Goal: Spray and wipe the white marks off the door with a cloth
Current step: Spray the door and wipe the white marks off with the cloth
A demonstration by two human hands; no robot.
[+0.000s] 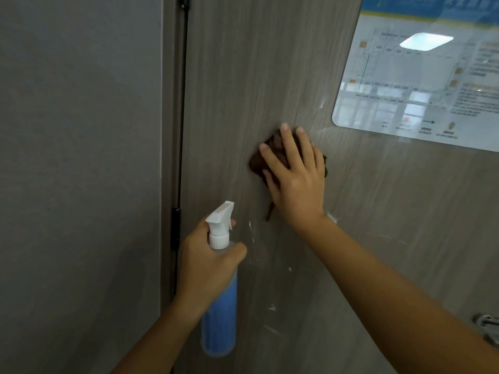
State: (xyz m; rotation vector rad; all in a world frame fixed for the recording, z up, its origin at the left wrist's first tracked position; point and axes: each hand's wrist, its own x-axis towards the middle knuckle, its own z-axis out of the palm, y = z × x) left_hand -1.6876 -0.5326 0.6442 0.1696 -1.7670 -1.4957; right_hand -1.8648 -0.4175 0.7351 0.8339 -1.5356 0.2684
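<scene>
The right hand (295, 182) presses a crumpled brown cloth (259, 163) flat-fingered against the grey wood-grain door (378, 211); the left hand's (208, 260) grip wraps a blue spray bottle (219, 314), apparently beside white marks (252, 233).

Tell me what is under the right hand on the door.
A brown cloth lies under the right hand, pressed flat against the door. Its edges show around the fingers. Whether white marks remain beneath the cloth cannot be seen.

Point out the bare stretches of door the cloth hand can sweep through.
Free: the door between the hinge edge and the plastic-covered notice, above the cloth. Also right of the right hand, beneath the notice. Crowded: lower left, around the spray bottle.
</scene>
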